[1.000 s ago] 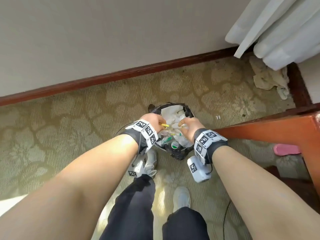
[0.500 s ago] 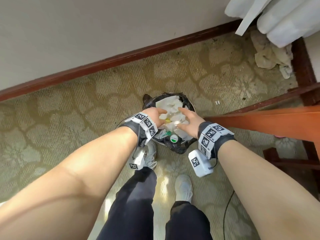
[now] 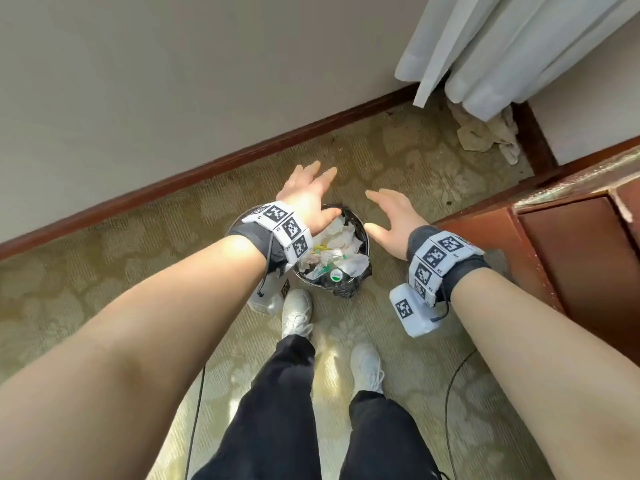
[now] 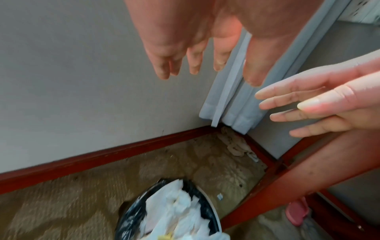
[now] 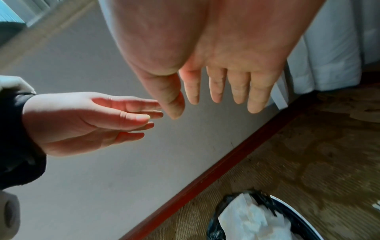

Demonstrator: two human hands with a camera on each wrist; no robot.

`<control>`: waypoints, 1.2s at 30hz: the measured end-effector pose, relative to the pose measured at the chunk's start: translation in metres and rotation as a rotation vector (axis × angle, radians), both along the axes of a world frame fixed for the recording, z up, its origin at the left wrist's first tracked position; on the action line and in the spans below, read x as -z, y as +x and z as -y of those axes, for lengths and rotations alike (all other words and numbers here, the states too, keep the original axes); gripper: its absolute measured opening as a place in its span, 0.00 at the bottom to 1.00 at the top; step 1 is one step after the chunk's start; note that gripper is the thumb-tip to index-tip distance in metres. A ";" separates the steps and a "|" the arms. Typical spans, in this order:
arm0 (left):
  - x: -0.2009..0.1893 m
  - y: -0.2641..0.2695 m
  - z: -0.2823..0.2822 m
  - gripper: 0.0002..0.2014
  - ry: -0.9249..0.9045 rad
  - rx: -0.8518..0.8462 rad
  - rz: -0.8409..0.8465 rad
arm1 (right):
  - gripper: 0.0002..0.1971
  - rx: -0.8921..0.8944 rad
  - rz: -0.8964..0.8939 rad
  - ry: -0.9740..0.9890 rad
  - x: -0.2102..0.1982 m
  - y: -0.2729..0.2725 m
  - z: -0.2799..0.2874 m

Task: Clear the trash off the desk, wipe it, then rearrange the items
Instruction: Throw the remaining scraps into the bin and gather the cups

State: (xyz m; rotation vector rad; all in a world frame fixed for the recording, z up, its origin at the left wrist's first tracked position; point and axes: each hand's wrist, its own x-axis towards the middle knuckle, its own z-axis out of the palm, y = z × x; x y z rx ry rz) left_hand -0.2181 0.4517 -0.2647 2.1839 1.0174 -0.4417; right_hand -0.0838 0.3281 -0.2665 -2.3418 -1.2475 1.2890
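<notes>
The left hand hangs above the far left rim of the bin, palm down, its fingers straight and spread, holding nothing. The right hand floats just to the right of the bin, also palm down, with fingers straight and slightly parted and nothing in them. The two hands are apart, with a gap between them over the bin's far edge.

The bin stands on the patterned carpet, near the dark red skirting board, and is lined with a black bag. The trash lies inside it: crumpled white paper, bits of yellow and green, and a round white cap with a green mark near the front edge.

A corner of the red-brown wooden worktop shows at the right. White curtains hang in the corner above a crumpled cloth on the floor. Two white shoes stand just in front of the bin.
</notes>
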 end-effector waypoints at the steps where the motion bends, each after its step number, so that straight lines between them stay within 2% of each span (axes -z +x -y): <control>1: -0.016 0.003 0.001 0.36 0.013 0.012 0.034 | 0.30 0.019 0.014 0.019 -0.017 0.001 0.003; 11: -0.186 0.067 0.011 0.35 0.238 0.290 0.302 | 0.25 0.191 0.194 0.198 -0.200 0.031 0.048; 15: -0.234 0.107 0.039 0.33 0.237 0.413 0.409 | 0.22 0.302 0.260 0.229 -0.260 0.051 0.095; 19: -0.268 0.156 0.077 0.31 0.229 0.611 0.421 | 0.20 0.458 0.358 0.211 -0.297 0.079 0.155; 23: -0.283 0.211 0.117 0.31 0.241 0.745 0.421 | 0.20 0.647 0.415 0.170 -0.315 0.116 0.218; 27: -0.286 0.273 0.151 0.31 0.304 0.830 0.375 | 0.23 0.807 0.434 0.078 -0.307 0.170 0.276; 31: -0.286 0.333 0.174 0.31 0.337 0.819 0.307 | 0.27 0.921 0.437 -0.006 -0.289 0.238 0.308; 36: -0.276 0.392 0.191 0.32 0.372 0.789 0.208 | 0.32 1.019 0.412 -0.067 -0.262 0.312 0.322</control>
